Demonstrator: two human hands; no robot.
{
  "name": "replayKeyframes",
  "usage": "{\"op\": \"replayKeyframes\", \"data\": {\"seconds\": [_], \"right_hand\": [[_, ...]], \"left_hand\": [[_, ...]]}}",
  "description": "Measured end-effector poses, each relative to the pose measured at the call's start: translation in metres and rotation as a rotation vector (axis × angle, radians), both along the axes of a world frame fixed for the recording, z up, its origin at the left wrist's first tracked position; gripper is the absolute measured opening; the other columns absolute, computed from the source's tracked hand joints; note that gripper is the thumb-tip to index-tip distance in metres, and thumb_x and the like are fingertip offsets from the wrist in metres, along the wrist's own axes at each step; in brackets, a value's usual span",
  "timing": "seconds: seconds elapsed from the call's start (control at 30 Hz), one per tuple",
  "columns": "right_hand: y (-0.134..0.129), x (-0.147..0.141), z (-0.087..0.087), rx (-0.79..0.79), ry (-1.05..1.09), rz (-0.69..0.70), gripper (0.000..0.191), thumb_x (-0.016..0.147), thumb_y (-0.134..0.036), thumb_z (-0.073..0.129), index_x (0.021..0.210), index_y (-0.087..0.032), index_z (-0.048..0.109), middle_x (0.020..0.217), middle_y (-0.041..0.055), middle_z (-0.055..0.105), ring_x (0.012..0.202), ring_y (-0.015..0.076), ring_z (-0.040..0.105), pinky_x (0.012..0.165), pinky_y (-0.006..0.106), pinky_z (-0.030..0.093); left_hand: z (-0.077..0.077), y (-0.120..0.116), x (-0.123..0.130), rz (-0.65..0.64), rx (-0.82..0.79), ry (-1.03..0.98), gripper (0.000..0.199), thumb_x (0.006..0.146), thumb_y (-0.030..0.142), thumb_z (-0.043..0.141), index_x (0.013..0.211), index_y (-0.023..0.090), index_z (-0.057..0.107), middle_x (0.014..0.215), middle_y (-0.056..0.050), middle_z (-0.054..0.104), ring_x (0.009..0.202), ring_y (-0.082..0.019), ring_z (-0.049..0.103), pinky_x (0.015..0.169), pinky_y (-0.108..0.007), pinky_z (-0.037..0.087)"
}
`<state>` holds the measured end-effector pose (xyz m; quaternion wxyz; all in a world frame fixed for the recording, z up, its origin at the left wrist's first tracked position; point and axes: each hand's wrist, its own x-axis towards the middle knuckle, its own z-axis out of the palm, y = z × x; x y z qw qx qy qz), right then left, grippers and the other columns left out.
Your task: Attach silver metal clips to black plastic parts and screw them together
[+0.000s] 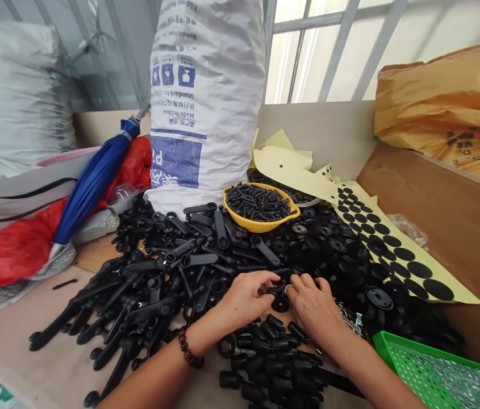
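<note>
My left hand (249,294) is closed, its thumb and fingers curled at a black round plastic part (281,303) in the middle of the table. From the other side my right hand (313,300), wearing a ring, bends its fingers down beside the same part; what its fingertips pinch is hidden. Short black plastic sleeves (265,363) lie heaped just below the hands. Left of them spreads a pile of long black plastic arms with round ends (154,307). Black plastic discs (333,244) are piled to the right and behind.
A yellow bowl (261,226) of small black ribbed pieces stands behind the hands. A green basket (387,352) of metal bits is at lower right. Yellow sheets with black round stickers (463,287), a big white sack (222,108) and a folded blue umbrella (95,179) lie farther back.
</note>
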<state>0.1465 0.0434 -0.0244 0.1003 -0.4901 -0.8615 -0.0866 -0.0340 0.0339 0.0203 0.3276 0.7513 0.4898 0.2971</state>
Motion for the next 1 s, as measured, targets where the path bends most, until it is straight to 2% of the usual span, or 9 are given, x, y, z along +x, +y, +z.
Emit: {"op": "replayKeyframes", "data": {"seconds": [0.17,0.27,0.4,0.5,0.63,0.73,0.8,0.9,1.0], "right_hand": [[0.001,0.009,0.000,-0.027,0.149,0.018,0.014,0.076,-0.007,0.048,0.071,-0.018,0.056,0.074,0.0080,0.059,0.074,0.0223,0.052,0.065,0.034,0.037],[-0.003,0.016,0.003,-0.073,0.295,0.051,0.016,0.081,-0.010,0.040,0.075,-0.019,0.051,0.070,0.0036,0.057,0.066,0.0175,0.053,0.059,0.028,0.042],[-0.016,0.016,0.017,-0.159,0.498,0.110,0.023,0.094,-0.021,0.031,0.090,-0.019,0.054,0.075,0.0011,0.061,0.065,0.0127,0.058,0.057,0.023,0.049],[-0.029,0.013,0.032,-0.308,0.772,0.158,0.025,0.094,-0.030,0.037,0.104,-0.020,0.058,0.083,0.0025,0.065,0.070,0.0145,0.062,0.060,0.024,0.052],[-0.043,0.012,0.045,-0.454,1.121,0.133,0.022,0.089,-0.035,0.051,0.102,-0.021,0.061,0.087,0.0046,0.068,0.076,0.0166,0.066,0.070,0.026,0.055],[-0.053,0.012,0.050,-0.423,1.304,0.090,0.020,0.086,-0.037,0.057,0.100,-0.022,0.061,0.088,0.0056,0.070,0.078,0.0167,0.068,0.071,0.024,0.056],[-0.058,0.012,0.051,-0.363,1.347,0.074,0.018,0.085,-0.036,0.059,0.097,-0.023,0.061,0.086,0.0049,0.071,0.076,0.0163,0.068,0.070,0.023,0.056],[-0.063,0.011,0.049,-0.254,1.313,0.073,0.013,0.086,-0.032,0.059,0.096,-0.024,0.062,0.083,0.0029,0.070,0.073,0.0153,0.068,0.067,0.021,0.056],[-0.065,0.012,0.047,-0.178,1.178,0.104,0.009,0.088,-0.027,0.054,0.094,-0.024,0.061,0.079,0.0006,0.067,0.068,0.0132,0.065,0.062,0.019,0.054]], "left_hand": [[0.003,-0.006,0.002,0.008,-0.141,-0.181,0.044,0.065,0.008,0.052,0.105,0.016,0.067,0.087,-0.003,0.065,0.077,-0.015,0.057,0.065,-0.023,0.045],[0.007,-0.009,0.004,0.038,-0.253,-0.326,0.040,0.065,0.009,0.054,0.102,0.014,0.069,0.086,-0.003,0.064,0.075,-0.014,0.055,0.063,-0.022,0.043],[0.010,-0.015,0.008,0.089,-0.459,-0.672,0.031,0.066,0.013,0.062,0.096,0.013,0.071,0.083,-0.003,0.066,0.070,-0.011,0.056,0.062,-0.021,0.042],[0.010,-0.021,0.012,0.130,-0.634,-0.960,0.029,0.064,0.016,0.070,0.092,0.012,0.071,0.076,-0.001,0.065,0.056,-0.007,0.054,0.056,-0.019,0.043],[0.008,-0.031,0.020,0.139,-0.797,-1.188,0.030,0.059,0.017,0.078,0.086,0.008,0.071,0.067,-0.003,0.065,0.053,-0.008,0.058,0.056,-0.019,0.048],[0.005,-0.039,0.026,0.120,-0.847,-1.297,0.031,0.057,0.019,0.083,0.083,0.007,0.070,0.071,-0.005,0.068,0.055,-0.008,0.061,0.054,-0.017,0.049],[0.004,-0.044,0.030,0.107,-0.866,-1.332,0.032,0.058,0.021,0.085,0.083,0.007,0.069,0.070,-0.005,0.069,0.054,-0.008,0.062,0.053,-0.016,0.050],[0.004,-0.051,0.034,0.063,-0.903,-1.332,0.033,0.061,0.024,0.085,0.084,0.008,0.067,0.068,-0.007,0.071,0.053,-0.009,0.063,0.051,-0.016,0.050],[0.006,-0.056,0.039,0.029,-0.935,-1.336,0.033,0.062,0.027,0.084,0.082,0.009,0.065,0.066,-0.008,0.071,0.051,-0.010,0.063,0.050,-0.015,0.050]]}}
